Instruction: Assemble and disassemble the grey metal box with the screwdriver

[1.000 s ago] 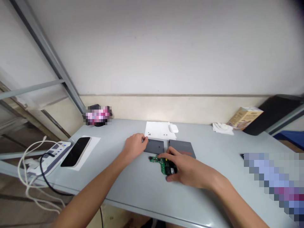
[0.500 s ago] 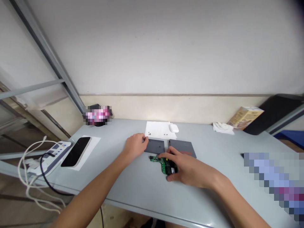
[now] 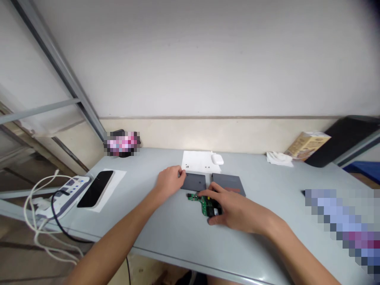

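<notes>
My right hand (image 3: 221, 206) is closed over a green circuit board (image 3: 204, 206) with black parts, its thumb and fingers at the board's edges, low on the grey table. Part of the board is hidden under that hand. Fingers curled, my left hand (image 3: 171, 181) grips the left end of a flat dark grey cover (image 3: 193, 182) lying on the table. Just behind my right hand lies a second dark grey casing piece (image 3: 228, 183) with a reddish patch. Beyond these, a white sheet of paper (image 3: 196, 161) bears several tiny dark screws (image 3: 207, 167).
A white earbud case (image 3: 217, 159) sits on the paper's right edge. On the left are a phone (image 3: 96, 189) and a power strip (image 3: 63, 196) with cables. Tissues (image 3: 279, 158) and a yellow box (image 3: 307, 145) stand at the back right. A blurred item (image 3: 341, 225) lies on the right.
</notes>
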{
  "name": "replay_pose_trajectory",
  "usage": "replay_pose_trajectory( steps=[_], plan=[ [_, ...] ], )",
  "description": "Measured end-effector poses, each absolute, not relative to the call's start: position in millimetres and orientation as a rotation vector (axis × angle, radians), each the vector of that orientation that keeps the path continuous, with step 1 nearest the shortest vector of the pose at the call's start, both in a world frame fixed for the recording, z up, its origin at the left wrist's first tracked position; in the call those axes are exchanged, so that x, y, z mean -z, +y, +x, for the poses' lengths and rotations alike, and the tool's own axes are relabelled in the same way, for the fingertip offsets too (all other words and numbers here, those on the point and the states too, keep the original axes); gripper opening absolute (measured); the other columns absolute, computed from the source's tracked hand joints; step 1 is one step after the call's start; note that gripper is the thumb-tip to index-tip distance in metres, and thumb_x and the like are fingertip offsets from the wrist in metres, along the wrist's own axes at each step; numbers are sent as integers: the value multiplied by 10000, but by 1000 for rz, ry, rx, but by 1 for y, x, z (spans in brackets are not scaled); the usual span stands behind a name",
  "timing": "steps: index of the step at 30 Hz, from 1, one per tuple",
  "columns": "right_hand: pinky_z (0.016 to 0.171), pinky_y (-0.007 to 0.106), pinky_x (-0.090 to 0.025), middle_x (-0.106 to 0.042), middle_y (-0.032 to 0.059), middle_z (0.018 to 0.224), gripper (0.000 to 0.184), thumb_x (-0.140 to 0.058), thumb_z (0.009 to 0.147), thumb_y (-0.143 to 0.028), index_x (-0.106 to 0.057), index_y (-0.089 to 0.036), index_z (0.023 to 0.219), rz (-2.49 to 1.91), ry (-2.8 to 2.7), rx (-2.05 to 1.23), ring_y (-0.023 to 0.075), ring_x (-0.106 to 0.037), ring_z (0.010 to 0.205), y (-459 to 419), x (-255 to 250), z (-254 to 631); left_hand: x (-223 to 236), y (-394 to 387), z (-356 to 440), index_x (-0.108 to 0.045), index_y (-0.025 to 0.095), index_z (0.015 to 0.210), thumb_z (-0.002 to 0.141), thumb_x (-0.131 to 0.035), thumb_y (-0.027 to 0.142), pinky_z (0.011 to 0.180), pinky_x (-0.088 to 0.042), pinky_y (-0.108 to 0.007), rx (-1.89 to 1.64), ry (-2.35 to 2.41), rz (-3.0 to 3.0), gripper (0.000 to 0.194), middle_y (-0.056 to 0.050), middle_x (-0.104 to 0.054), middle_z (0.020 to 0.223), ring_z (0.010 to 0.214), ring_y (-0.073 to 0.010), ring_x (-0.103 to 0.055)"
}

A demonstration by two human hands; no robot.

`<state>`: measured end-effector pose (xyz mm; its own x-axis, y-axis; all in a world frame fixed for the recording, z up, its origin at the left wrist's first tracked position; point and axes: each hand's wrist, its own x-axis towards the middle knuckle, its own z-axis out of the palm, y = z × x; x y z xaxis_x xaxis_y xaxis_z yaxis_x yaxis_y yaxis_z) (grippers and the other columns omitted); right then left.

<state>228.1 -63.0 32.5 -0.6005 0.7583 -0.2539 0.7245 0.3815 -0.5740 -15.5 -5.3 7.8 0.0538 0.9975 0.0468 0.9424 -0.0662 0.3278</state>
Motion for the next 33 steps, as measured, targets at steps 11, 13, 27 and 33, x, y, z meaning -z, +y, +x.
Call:
replay_pose_trajectory(
  steps=[11,13,27,33],
  plan=[
    [989,472,-468,-581,43,1261,620,-748,830,-342,-590,-390,1427,-1354,-2566,-1028,195,-647,822,-62,-31,228,-9,-5,-16,-671,233,790,1019,-493,389,644,-384,-296,-388,1988,2118,329,-44,-757,845,806,-229,-697],
    [1006,483,-459,-581,35,1246,626,-751,826,-335,-588,-398,1427,-1356,-2570,-1027,184,-640,800,-62,-32,228,-9,-4,-17,-670,231,783,1031,-469,383,642,-381,-297,-378,1992,2126,353,-48,-755,839,793,-229,-694],
    [876,386,-508,-571,29,1255,664,-784,809,-321,-575,-401,1434,-1351,-2551,-1070,196,-660,857,-62,-30,230,-5,-2,-19,-677,232,765,1067,-401,411,630,-372,-305,-357,1974,2179,447,-58,-746,805,779,-234,-693],
    [898,393,-510,-570,28,1276,677,-797,802,-329,-576,-402,1437,-1361,-2555,-1061,197,-667,869,-62,-28,229,-6,-2,-19,-685,226,772,1066,-413,406,629,-377,-304,-356,1978,2172,439,-64,-755,818,783,-232,-700]
  ],
)
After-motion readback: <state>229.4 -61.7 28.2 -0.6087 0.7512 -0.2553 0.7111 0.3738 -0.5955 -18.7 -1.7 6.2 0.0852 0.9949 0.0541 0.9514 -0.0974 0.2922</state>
